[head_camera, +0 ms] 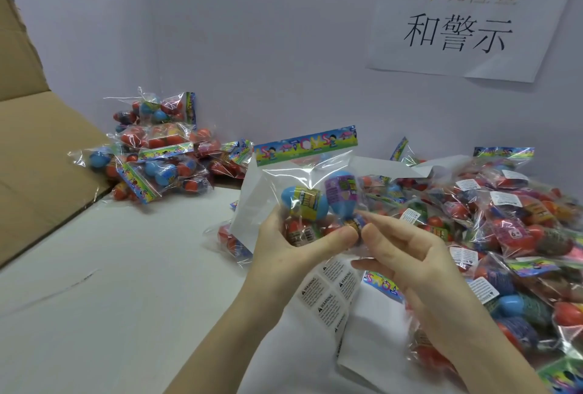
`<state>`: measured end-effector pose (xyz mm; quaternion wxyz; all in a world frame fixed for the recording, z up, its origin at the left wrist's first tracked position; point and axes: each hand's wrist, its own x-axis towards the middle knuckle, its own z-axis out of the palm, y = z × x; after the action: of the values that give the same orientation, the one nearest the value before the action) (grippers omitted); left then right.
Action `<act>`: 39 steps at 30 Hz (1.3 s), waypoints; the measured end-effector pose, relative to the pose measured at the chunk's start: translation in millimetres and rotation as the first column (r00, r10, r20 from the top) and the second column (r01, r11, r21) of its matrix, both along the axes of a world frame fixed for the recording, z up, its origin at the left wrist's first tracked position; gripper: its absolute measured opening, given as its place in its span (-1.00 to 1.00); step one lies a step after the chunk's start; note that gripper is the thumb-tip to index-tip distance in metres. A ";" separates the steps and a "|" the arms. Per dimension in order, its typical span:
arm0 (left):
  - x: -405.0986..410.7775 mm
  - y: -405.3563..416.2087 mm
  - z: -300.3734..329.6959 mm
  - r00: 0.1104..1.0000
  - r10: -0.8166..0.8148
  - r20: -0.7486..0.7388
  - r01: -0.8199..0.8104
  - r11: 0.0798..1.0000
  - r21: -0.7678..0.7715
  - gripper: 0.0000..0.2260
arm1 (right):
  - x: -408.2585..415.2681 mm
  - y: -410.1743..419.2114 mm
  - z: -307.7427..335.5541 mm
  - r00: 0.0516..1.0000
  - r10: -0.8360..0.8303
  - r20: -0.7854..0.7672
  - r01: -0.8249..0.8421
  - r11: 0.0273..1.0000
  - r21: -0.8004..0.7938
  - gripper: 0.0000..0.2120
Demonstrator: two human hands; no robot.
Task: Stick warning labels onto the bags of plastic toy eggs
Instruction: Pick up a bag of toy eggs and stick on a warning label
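Above the label sheet (328,296) on the desk (110,283), the left hand (284,255) grips a light, crinkly bag of eggs (303,201) from below. The right hand (407,255), fingers loosely extended, touches its slippery film. The stiff header card (306,144) probably offers the firmest hold.

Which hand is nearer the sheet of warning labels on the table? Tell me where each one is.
Right. The right hand hangs just above the label sheet, fingertips near its upper edge. The left hand sits up and left of it, gripping the held bag.
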<state>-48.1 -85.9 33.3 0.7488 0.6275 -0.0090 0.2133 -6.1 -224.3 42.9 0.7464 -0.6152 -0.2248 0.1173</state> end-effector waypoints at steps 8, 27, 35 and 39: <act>2.2 -3.4 -1.3 0.984 0.179 -0.021 -0.179 0.984 -0.012 -0.43 | -5.5 2.0 0.1 0.889 -0.423 0.176 0.394 0.902 0.178 -0.76; -2.4 8.9 9.2 0.970 -0.219 -0.109 0.186 0.950 -0.251 -0.77 | -6.2 4.1 -0.6 0.928 -0.305 0.214 0.312 0.950 -0.001 -0.70; -2.8 3.6 8.4 0.991 -0.117 -0.071 0.109 0.988 -0.105 -0.73 | -7.8 3.8 4.2 0.982 -0.128 0.136 0.115 0.989 0.098 -0.79; -1.0 19.3 14.1 0.999 0.045 -0.002 -0.043 0.941 -0.335 -0.77 | 5.3 0.2 -3.5 0.959 -0.258 0.114 0.255 0.966 0.041 -0.72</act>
<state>-49.0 -66.6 47.4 0.8395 0.4906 0.0392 0.2302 -0.8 -224.1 39.4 0.7487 -0.6352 -0.1888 -0.0202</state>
